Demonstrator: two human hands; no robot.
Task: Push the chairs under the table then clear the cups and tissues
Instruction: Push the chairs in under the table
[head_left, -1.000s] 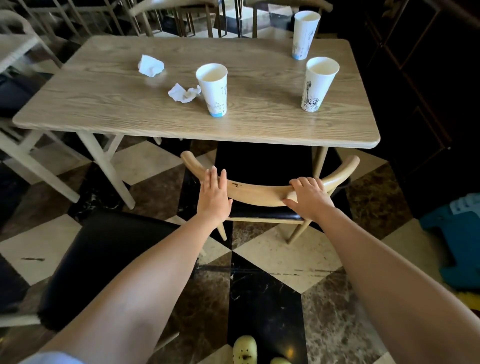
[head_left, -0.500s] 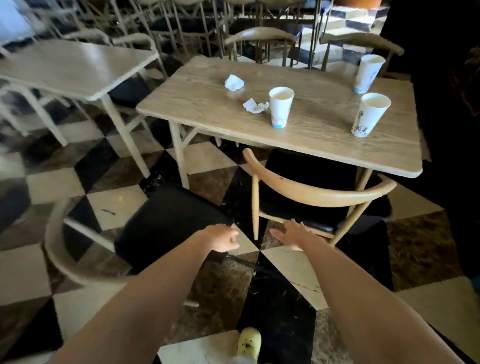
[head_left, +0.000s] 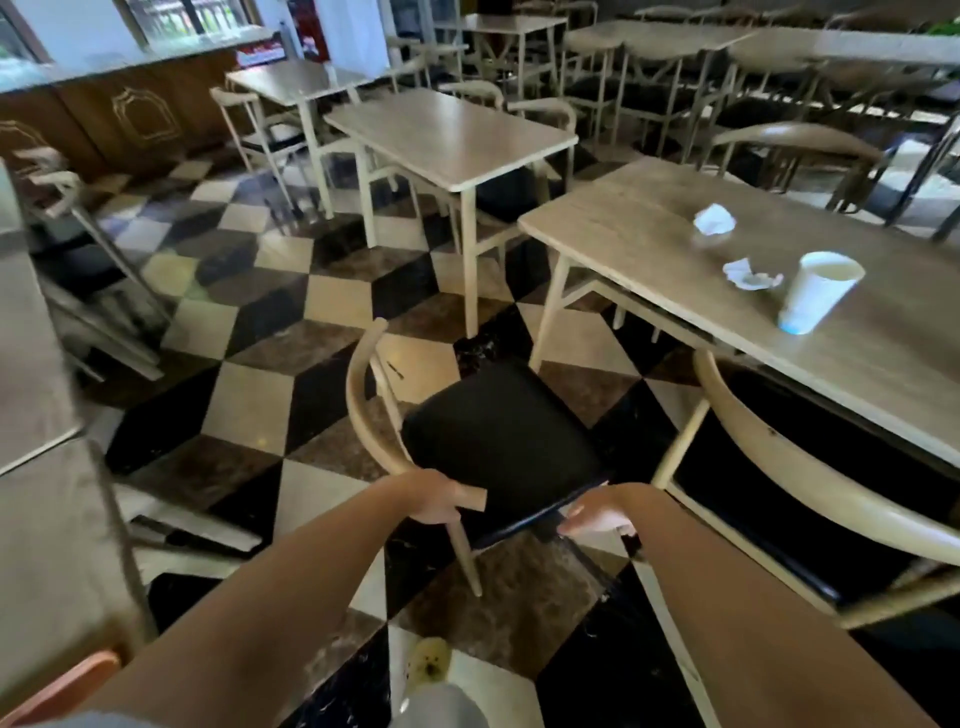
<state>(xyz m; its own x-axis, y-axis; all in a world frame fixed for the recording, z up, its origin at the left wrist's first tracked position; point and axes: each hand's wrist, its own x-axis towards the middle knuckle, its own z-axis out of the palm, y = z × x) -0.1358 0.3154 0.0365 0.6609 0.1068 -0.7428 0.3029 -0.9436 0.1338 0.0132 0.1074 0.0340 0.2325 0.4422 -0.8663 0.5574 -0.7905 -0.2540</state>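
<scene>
A wooden chair with a black seat (head_left: 498, 436) stands out on the floor, left of the wooden table (head_left: 649, 244). My left hand (head_left: 434, 493) grips the near end of its curved backrest. My right hand (head_left: 597, 514) rests at the near edge of its seat; its grip is unclear. A second chair (head_left: 810, 467) sits pushed under the table at the right. On the table lie two crumpled tissues (head_left: 714, 221) (head_left: 750, 275) and a white paper cup (head_left: 813, 293) stands beside them.
Other tables (head_left: 447, 135) and chairs fill the room behind and to the left. A grey table edge (head_left: 31, 364) is close on my left. The floor is checkered tile, and my shoe (head_left: 428, 670) shows at the bottom.
The view has swung left from the pushed-in chair. Both hands left that chair and moved to the one standing out on the floor; my left hand has closed on its backrest.
</scene>
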